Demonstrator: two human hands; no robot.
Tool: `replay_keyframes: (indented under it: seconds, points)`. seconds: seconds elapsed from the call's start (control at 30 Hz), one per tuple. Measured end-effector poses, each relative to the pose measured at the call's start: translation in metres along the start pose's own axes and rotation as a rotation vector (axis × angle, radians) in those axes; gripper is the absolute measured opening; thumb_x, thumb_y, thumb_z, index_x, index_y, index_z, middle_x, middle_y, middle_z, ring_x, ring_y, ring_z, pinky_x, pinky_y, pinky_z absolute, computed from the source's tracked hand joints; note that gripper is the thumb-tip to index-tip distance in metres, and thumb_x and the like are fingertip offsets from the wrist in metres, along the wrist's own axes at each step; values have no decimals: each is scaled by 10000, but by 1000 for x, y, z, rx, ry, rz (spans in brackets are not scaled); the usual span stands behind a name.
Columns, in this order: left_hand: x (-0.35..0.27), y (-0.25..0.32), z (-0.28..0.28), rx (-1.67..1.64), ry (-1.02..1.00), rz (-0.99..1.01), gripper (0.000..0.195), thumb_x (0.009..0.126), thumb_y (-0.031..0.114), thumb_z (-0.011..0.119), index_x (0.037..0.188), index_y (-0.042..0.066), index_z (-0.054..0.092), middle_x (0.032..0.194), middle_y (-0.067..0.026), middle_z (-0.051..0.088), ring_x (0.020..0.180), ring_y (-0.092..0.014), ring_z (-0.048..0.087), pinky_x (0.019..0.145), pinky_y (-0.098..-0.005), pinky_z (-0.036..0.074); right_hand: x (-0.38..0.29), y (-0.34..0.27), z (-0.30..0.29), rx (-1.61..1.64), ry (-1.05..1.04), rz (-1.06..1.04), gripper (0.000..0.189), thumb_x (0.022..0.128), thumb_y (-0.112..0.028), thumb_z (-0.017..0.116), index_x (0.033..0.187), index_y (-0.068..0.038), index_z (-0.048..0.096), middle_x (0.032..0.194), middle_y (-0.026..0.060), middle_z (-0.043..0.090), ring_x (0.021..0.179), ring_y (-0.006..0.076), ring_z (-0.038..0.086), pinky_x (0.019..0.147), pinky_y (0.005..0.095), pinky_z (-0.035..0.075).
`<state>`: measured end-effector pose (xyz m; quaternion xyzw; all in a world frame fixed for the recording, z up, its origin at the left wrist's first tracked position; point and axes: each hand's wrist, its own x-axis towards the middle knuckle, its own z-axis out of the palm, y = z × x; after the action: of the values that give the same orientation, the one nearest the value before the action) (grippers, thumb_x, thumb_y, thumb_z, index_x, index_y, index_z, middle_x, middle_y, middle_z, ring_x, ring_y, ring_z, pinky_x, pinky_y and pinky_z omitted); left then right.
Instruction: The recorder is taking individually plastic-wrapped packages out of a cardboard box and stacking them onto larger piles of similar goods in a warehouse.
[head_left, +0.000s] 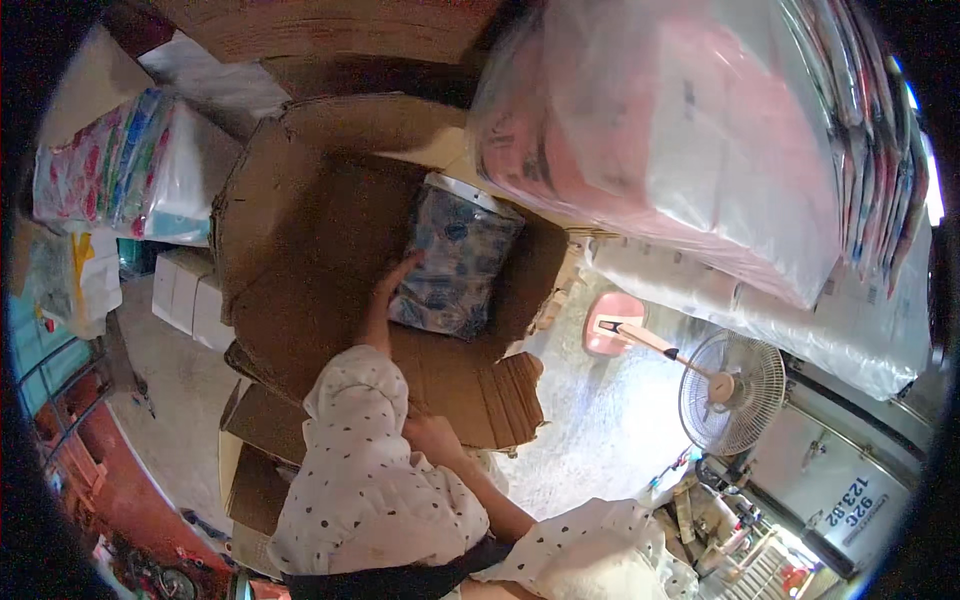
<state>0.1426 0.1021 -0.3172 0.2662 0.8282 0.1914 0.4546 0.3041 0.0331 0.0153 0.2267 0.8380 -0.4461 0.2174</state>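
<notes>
An open cardboard box (300, 300) stands before me with its flaps spread. Inside it lies a clear plastic packet (457, 262) with a blue-and-dark pattern and a white top strip. My left hand (397, 277) reaches into the box, its fingers at the left edge of the packet; whether it grips the packet is hidden. By the box's near flap (480, 397), my right hand (433, 441) is bent with curled fingers, close to the cardboard edge. What its fingers hold, if anything, cannot be made out.
Large plastic-wrapped stacks (675, 150) overhang the right side. A standing fan (731, 391) with a pink base is on the floor beyond. At left are bagged colourful goods (120, 165), white boxes (187, 296) and a metal rack (64, 397). Another opened carton (259, 480) sits below.
</notes>
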Motion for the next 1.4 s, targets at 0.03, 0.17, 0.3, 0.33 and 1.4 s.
replay_keyframes:
  seconds: [0.03, 0.17, 0.3, 0.33, 1.4]
  points:
    - [-1, 2, -2, -59, -34, -4, 907, 562, 351, 792, 1276, -8, 361, 1233, -168, 460, 1115, -277, 464, 899, -365, 410, 1, 3, 5, 60, 46, 0, 237, 676, -97, 559, 898, -20, 582, 898, 153, 579, 832, 323, 595, 630, 402, 506]
    - [-12, 22, -20, -313, -179, -42, 919, 525, 344, 813, 1260, -7, 389, 1207, -157, 487, 1093, -269, 484, 882, -360, 425, 10, 12, 23, 72, 163, -91, 222, 680, -121, 568, 873, -14, 596, 921, 189, 572, 731, 349, 594, 638, 413, 500]
    - [-30, 42, -36, -409, -245, -71, 931, 487, 337, 835, 1244, -6, 416, 1182, -146, 515, 1070, -261, 503, 866, -355, 440, 14, 16, 16, -22, -53, -44, 123, 682, -111, 561, 721, -15, 626, 739, 173, 595, 661, 348, 588, 605, 403, 495]
    - [-35, 43, -37, -415, -240, -80, 934, 477, 335, 840, 1240, -6, 423, 1175, -143, 521, 1064, -259, 508, 862, -354, 444, 14, 15, 11, -40, -33, -46, 123, 682, -111, 561, 721, -15, 626, 739, 173, 595, 661, 348, 588, 605, 403, 495]
    - [-350, 116, -391, -1093, 234, 204, 649, 570, 96, 741, 1142, -34, 462, 935, -95, 603, 832, -195, 584, 757, -313, 467, 17, -64, -142, 1527, 174, 6, 699, 838, -336, 580, 1353, -18, 230, 1298, 146, 391, 1153, 267, 420, 958, 389, 352]
